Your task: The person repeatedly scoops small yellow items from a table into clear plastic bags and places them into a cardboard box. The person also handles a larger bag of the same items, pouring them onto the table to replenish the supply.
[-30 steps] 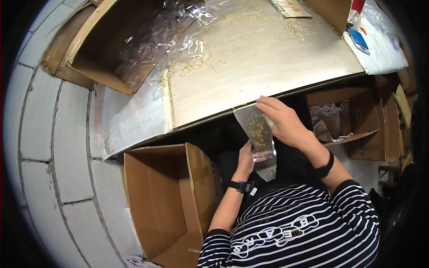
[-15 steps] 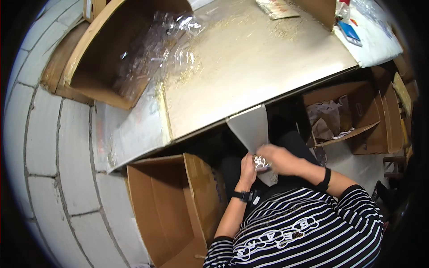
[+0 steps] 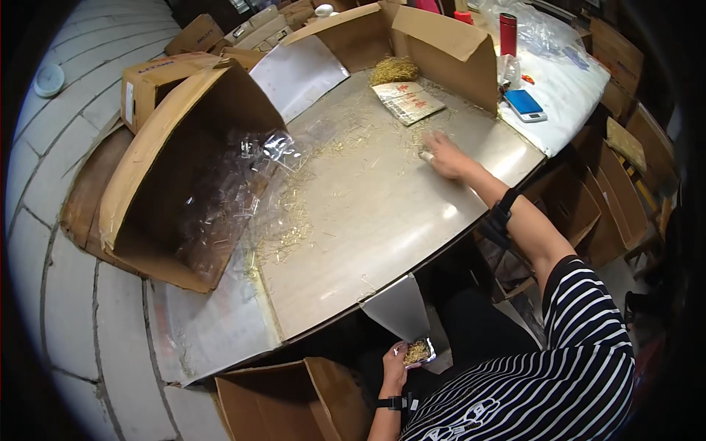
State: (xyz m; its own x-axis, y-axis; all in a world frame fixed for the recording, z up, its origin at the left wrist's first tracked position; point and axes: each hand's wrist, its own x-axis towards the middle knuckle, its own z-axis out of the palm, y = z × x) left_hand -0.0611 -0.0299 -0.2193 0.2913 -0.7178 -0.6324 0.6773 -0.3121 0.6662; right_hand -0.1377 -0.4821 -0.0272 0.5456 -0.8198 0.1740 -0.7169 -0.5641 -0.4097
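Note:
Down at the table's front edge, my left hand [image 3: 394, 367] grips a small shiny plastic bag [image 3: 419, 353] whose mouth shows thin gold-coloured pieces, like pins. A grey-white sheet chute [image 3: 399, 309] hangs from the edge just above it. My right hand [image 3: 447, 156] reaches out over the tabletop [image 3: 368, 235], its fingers apart and low among scattered gold pieces. Something pale wraps one finger. A heap of the same thin pieces [image 3: 393, 70] lies farther back, beside a flat printed card [image 3: 408, 101].
A large open carton [image 3: 173, 184] with clear plastic bags [image 3: 250, 173] stands on the left. A blue-topped scale [image 3: 524, 105] and a red flask [image 3: 507, 34] are at right. Below the table are an open box [image 3: 279, 397] and more cartons [image 3: 566, 206]. Cardboard walls [image 3: 448, 51] edge the back.
My right hand has left the bag by my left hand and moved forward onto the tabletop. The bag's gold contents now show. The view has tilted up toward the table's far side.

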